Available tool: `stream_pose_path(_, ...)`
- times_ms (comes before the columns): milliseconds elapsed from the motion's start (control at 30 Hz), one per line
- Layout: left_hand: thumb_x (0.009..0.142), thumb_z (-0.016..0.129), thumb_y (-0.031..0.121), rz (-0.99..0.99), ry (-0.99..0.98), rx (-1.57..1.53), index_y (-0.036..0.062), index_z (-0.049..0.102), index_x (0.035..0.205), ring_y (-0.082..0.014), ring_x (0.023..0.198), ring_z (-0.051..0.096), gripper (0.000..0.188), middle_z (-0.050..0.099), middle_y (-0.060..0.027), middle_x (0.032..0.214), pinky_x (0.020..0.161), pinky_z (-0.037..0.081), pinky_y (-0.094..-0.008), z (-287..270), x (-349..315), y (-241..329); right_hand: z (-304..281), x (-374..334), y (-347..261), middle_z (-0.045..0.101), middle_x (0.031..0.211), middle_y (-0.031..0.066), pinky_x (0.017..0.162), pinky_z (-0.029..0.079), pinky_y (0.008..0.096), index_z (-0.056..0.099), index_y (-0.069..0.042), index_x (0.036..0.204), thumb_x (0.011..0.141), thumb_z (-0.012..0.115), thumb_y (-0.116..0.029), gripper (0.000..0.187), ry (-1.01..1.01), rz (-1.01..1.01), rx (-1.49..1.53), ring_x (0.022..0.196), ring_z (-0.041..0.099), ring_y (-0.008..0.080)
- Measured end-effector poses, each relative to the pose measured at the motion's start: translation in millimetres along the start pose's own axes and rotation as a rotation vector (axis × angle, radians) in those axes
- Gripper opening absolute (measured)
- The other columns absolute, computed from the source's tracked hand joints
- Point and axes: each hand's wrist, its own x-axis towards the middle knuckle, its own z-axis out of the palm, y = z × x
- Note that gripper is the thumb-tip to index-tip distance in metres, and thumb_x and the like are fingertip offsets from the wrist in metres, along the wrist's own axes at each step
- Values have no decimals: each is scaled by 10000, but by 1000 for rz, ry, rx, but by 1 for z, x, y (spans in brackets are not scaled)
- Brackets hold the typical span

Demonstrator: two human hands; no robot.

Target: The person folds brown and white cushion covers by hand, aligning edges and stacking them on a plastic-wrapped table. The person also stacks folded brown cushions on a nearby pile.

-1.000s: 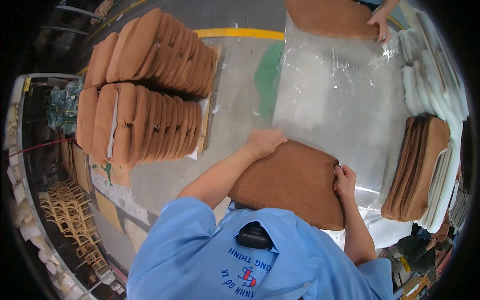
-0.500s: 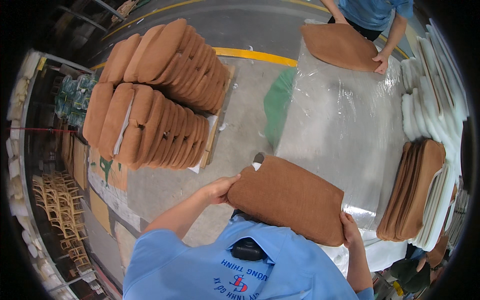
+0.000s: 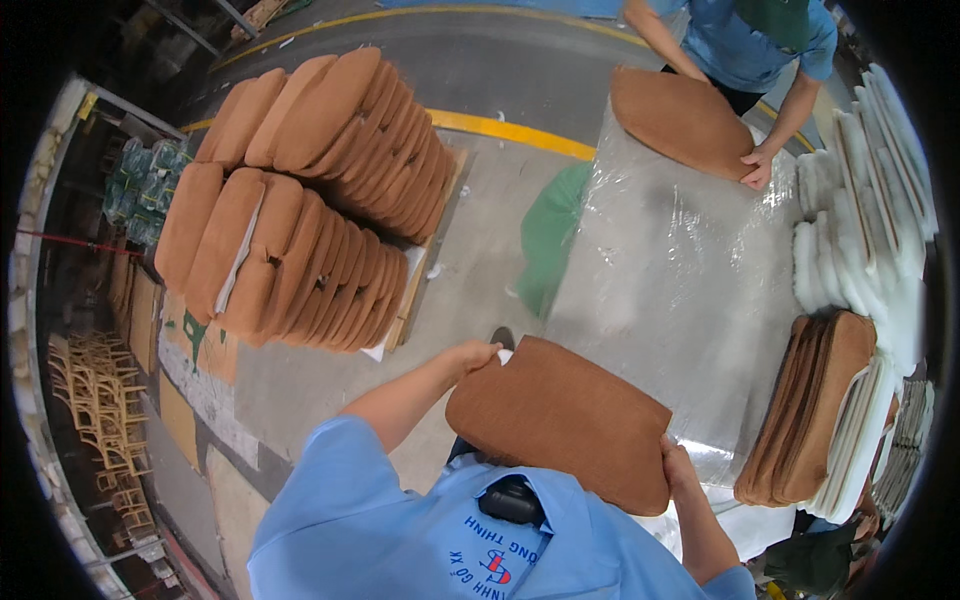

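Note:
A brown, fabric-covered seat cushion [image 3: 560, 425] with rounded corners is held in front of my body, tilted, its right part over the near edge of a film-covered table [image 3: 650, 270]. My left hand [image 3: 474, 356] is closed on its upper left edge, beside a small white piece [image 3: 505, 357] at the notched corner. Gripping the right edge is my right hand [image 3: 677, 465], its fingers partly hidden by the cushion. Across the table a co-worker in a blue shirt [image 3: 720, 45] handles another brown cushion [image 3: 680, 122] with both hands.
Tall rows of brown cushions [image 3: 310, 270] stand on a pallet [image 3: 402, 325] to the left. At the table's right are a stack of brown pads [image 3: 800, 410] and white padding sheets [image 3: 850, 240]. Green sheeting [image 3: 550, 240] hangs at the table's left side. Wooden frames [image 3: 100, 410] lie far left.
My left hand has shifted up along the cushion's edge to the notched corner. The cushion has moved slightly left and down in view. The co-worker's cushion has turned and dipped at its right end.

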Motion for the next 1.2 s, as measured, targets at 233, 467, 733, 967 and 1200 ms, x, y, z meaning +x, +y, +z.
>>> stream_pose_path(233,1026,592,485,193,-366,-600,17,630,1292,-219,1105,670,539,692,-123,1229,975,526,-405,-8,-55,28,-6,-12,31,634,1133,114,870,530,370,528,8,1213,1068,539,-445,475,109,-266,165,1001,612,185)
stream_pose_path(467,984,711,310,757,-441,-368,33,467,1491,-212,1286,577,627,598,-100,1412,1099,459,-381,11,-175,117,0,-18,36,584,1305,83,1037,444,392,530,-73,1326,1096,394,-527,527,196,-763,825,1180,552,202)
stream_pose_path(733,929,764,152,1273,-493,-595,26,395,1503,-203,1292,549,694,597,-88,1371,1084,448,-363,85,-247,176,72,-17,-2,488,1539,111,1161,375,472,445,-112,1508,1056,317,-648,712,-155,-887,1435,1393,472,305)
stream_pose_path(967,842,833,129,1355,-250,-49,-11,408,1449,-236,1168,642,755,665,-127,1285,1012,507,-408,129,-247,156,113,-42,-6,594,1353,113,1035,473,495,505,-104,1428,1032,430,-614,650,-287,-208,1120,1234,564,297)
stream_pose_path(1200,860,795,240,1264,-76,1003,33,412,1480,-367,1154,678,757,672,-218,1276,987,522,-427,138,-336,214,57,-54,54,690,1025,24,797,547,366,657,-104,1217,1051,576,-399,348,147,-540,723,943,660,167)
